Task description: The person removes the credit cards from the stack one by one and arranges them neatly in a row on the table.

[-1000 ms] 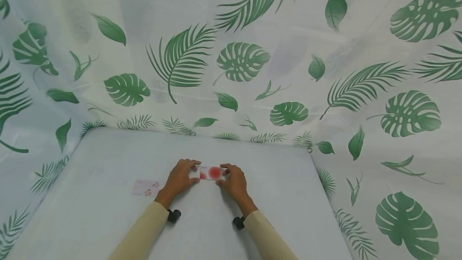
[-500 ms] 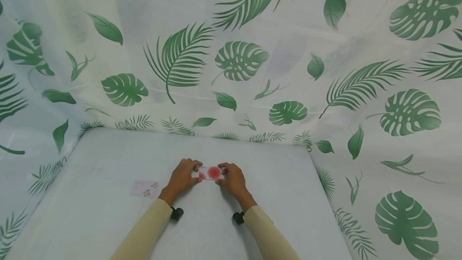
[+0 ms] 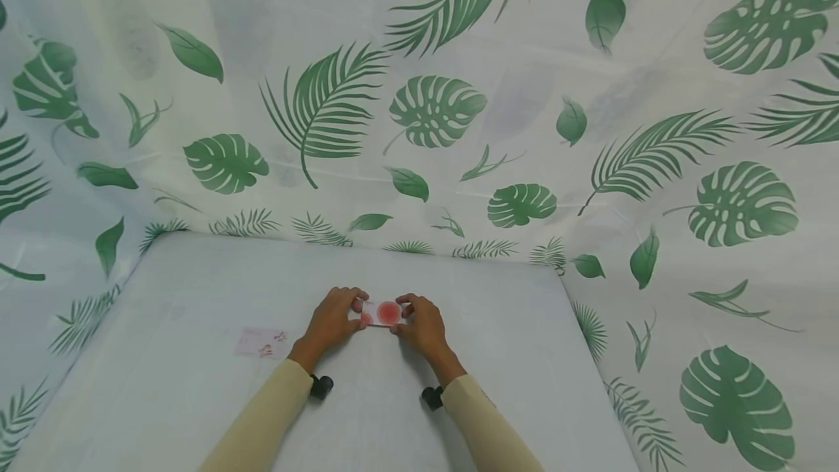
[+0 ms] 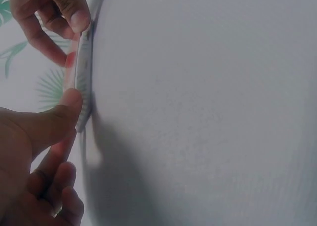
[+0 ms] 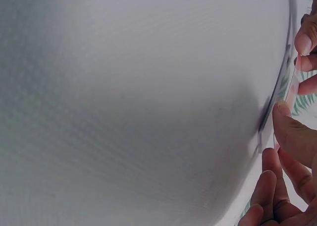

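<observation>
A small white card (image 3: 383,313) with a large red disc and a smaller red patch is held level between both hands over the table. At its left end, the left hand (image 3: 333,317) pinches it between thumb and fingers. The right hand (image 3: 426,330) pinches the opposite end the same way. Seen nearly edge-on in the left wrist view, the card's pink face (image 4: 71,60) lies against a pale strip with a dark lower edge. The right wrist view shows the right thumb (image 5: 292,132) pressed on the near end. Fingers hide both ends.
A pale pink card (image 3: 261,341) with small red figures lies flat on the white table (image 3: 197,414), left of the left hand. Leaf-printed sheeting (image 3: 446,166) rises behind the table and along both sides. A black camera (image 3: 321,387) sits at the left wrist, another (image 3: 432,398) at the right.
The left hand has shifted slightly right, its fingers closer in on the card's left end. The view has drifted a little. Over the last half second hands and card stay almost still.
</observation>
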`<state>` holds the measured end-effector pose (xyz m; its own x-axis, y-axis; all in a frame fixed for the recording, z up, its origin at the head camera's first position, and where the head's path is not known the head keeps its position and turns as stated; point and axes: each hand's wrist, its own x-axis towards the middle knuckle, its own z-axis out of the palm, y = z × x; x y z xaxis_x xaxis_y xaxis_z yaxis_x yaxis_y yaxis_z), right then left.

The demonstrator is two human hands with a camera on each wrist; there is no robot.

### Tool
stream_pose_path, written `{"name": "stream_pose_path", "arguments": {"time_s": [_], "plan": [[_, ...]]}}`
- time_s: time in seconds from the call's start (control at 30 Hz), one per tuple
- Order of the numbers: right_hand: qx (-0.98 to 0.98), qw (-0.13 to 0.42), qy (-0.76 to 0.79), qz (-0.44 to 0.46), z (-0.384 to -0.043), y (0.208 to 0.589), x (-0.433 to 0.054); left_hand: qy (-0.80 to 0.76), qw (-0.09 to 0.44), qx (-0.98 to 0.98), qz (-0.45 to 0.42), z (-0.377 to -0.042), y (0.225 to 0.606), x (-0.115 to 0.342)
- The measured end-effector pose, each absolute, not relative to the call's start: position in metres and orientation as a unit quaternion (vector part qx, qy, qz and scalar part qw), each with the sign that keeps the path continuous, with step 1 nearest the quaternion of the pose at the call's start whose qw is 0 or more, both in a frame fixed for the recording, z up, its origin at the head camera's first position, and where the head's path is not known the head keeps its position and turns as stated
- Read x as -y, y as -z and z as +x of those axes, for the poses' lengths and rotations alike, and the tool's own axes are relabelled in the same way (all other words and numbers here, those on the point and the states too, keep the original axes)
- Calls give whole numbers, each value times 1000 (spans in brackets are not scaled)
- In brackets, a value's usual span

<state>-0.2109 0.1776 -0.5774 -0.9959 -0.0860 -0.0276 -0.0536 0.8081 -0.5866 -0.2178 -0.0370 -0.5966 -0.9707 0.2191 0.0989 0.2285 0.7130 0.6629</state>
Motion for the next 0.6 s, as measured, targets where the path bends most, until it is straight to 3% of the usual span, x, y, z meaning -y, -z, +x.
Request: {"name": "stream_pose_path", "arguments": {"time_s": [0.6], "plan": [[-941,14,336,-35,-197,568,-164,346,25,929,-126,-201,574,55]]}}
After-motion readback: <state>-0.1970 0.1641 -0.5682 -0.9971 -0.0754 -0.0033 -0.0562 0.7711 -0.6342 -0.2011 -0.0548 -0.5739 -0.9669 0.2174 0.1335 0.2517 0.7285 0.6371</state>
